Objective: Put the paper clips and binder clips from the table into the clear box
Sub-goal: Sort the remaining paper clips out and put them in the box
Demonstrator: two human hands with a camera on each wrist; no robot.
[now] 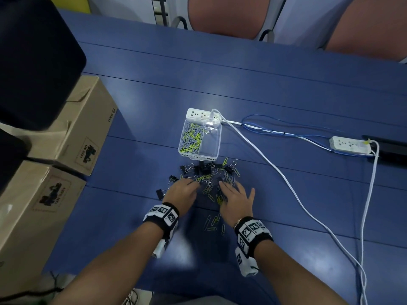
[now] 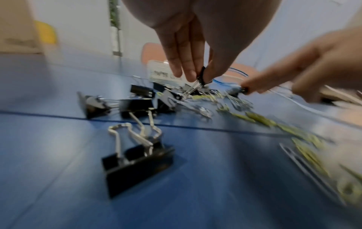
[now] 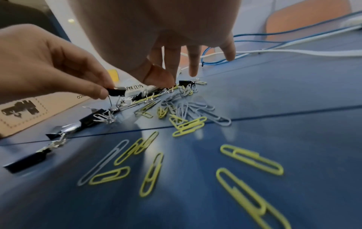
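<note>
Cardboard boxes [image 1: 66,137] at far left of blue bench [image 1: 286,89], left hand [image 1: 181,191] pinching black binder clip [image 3: 116,92], loose paper clips [image 3: 189,124] & binder clips scattered btwn hands, right hand [image 1: 236,199] fingers spread, thumb & forefinger down in pile, grip unclear, clear box [image 1: 200,139] just beyond, part-filled w/ clips.

Both hands lie over a scatter of paper clips [image 1: 214,190] and binder clips [image 1: 203,169] on the blue table [image 1: 286,89]. Left hand [image 1: 181,192], right hand [image 1: 236,200]. The clear box [image 1: 212,139] stands just beyond, part-filled with paper clips.
</note>
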